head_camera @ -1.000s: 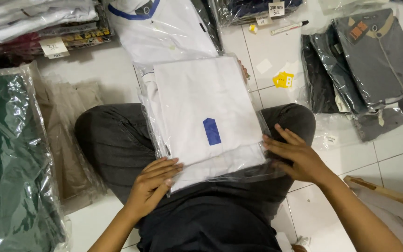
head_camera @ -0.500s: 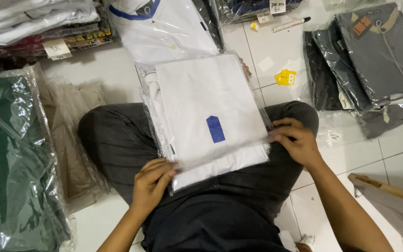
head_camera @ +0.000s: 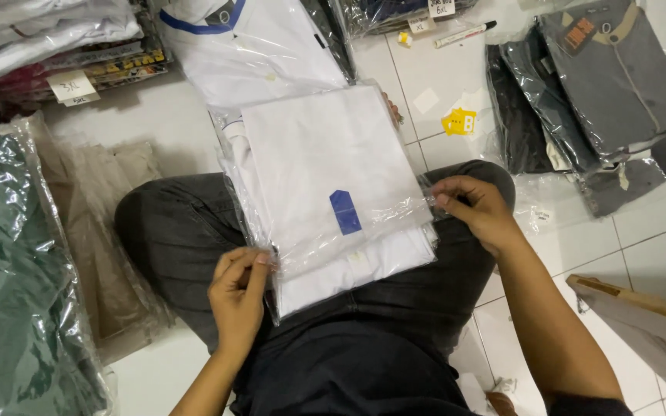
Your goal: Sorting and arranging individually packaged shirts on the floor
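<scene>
While the folded white shirt [head_camera: 325,177] in its clear plastic bag [head_camera: 302,254] lies across my lap, my left hand [head_camera: 237,296] pinches the bag's near corner with closed fingers [head_camera: 260,262], and my right hand [head_camera: 479,212] grips its right edge above the tiled floor [head_camera: 641,231].

A: Left hand [head_camera: 238,291]: where does it sit, and how is it posed?

B: Low and left of centre, forearm rising from the bottom edge. Fingers curl inward toward the thumb, the grip closed in a pinch, back of the hand facing the camera.

A: Right hand [head_camera: 475,209]?

B: Higher, on the right, forearm running diagonally from the lower right corner. Wrist slightly bent; thumb and fingertips meet in a pinching grip pointing left. Both hands lie above the crossed legs.
</scene>
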